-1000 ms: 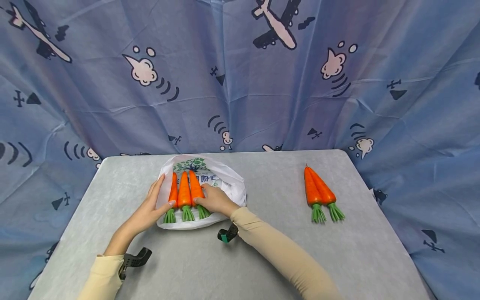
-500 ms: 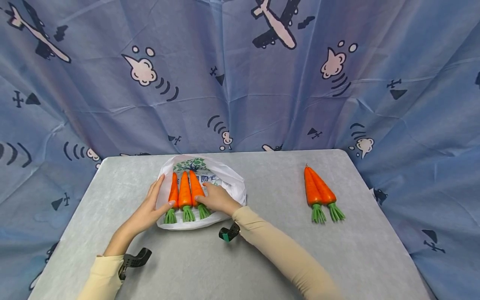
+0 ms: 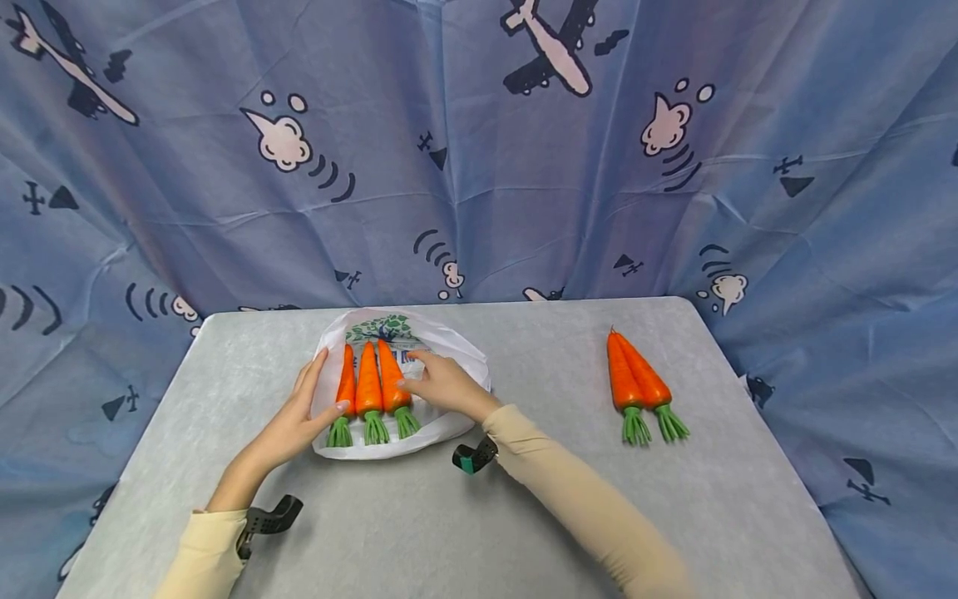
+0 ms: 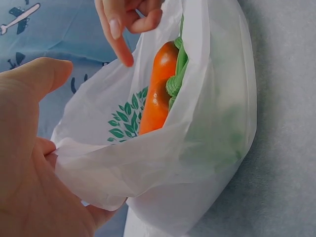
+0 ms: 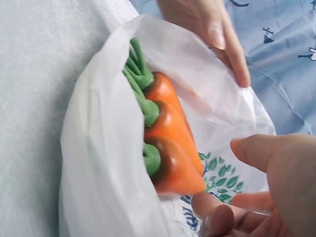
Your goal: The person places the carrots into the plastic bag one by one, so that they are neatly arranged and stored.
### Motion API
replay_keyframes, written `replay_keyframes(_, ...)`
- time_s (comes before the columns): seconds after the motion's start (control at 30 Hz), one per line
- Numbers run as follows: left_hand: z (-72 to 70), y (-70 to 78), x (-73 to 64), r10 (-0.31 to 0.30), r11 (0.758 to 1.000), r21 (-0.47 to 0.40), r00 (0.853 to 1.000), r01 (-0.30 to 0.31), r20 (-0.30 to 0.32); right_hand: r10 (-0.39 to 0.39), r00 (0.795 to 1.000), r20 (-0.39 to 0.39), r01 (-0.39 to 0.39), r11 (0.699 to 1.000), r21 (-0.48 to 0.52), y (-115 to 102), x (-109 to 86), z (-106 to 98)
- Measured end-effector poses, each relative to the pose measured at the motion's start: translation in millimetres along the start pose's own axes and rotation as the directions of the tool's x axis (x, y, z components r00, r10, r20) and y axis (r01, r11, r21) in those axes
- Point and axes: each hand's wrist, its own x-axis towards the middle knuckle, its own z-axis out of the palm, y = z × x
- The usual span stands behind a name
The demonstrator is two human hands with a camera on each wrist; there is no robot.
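A white plastic bag (image 3: pixel 359 452) with a green tree print lies on the table with its mouth facing the person. Inside it three orange carrots (image 3: pixel 368 383) with green stalks lie side by side, tips pointing away. At the bag's left side is the left hand (image 3: pixel 295 424); its fingers touch the rim from outside, while its thumb is spread apart from them by the leftmost carrot. The right hand (image 3: pixel 449 387) reaches over the bag's right part, beside the rightmost carrot (image 5: pixel 173 168). Its thumb and fingers are spread around nothing, near that carrot.
Two more carrots (image 3: pixel 636 374) lie together, partly overlapping, on the right side of the grey-white table (image 3: pixel 539 366). A blue curtain (image 3: pixel 479 166) with airplane prints hangs behind the table's far edge. Each wrist wears a black camera mount (image 3: pixel 273 516).
My right hand has let go of the rightmost carrot and moved slightly up and to the right. The left hand and the other carrots stay where they were.
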Motion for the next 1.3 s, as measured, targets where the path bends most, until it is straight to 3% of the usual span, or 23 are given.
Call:
replay_keyframes(0.33, -0.6, -1.4, -0.5, -0.012, 1.000, 0.000, 1.000, 0.012, -0.001, -0.014, 0.998, -0.065, 0.017, 0.999, 0.038, 10, -17.0, -26)
replay_keyframes(0.63, -1.2, -0.2, -0.6, -0.019, 1.000, 0.008, 1.000, 0.019, -0.003, -0.009, 0.988, -0.157, 0.023, 0.996, 0.089, 34, -39.4, -55)
replay_keyframes(1.03, -0.2, -0.9, -0.2, -0.021, 1.000, 0.003, 1.000, 0.021, 0.000, 0.063, 0.966, -0.250, -0.048, 0.997, 0.065, 84, -73.9, -91)
replay_keyframes(1.3, 0.6, -1.5, 1.6, -0.027, 1.000, 0.006, 1.000, 0.027, 0.006, 0.123, 0.956, -0.265, -0.102, 0.990, 0.092, 117, -100.4, -112)
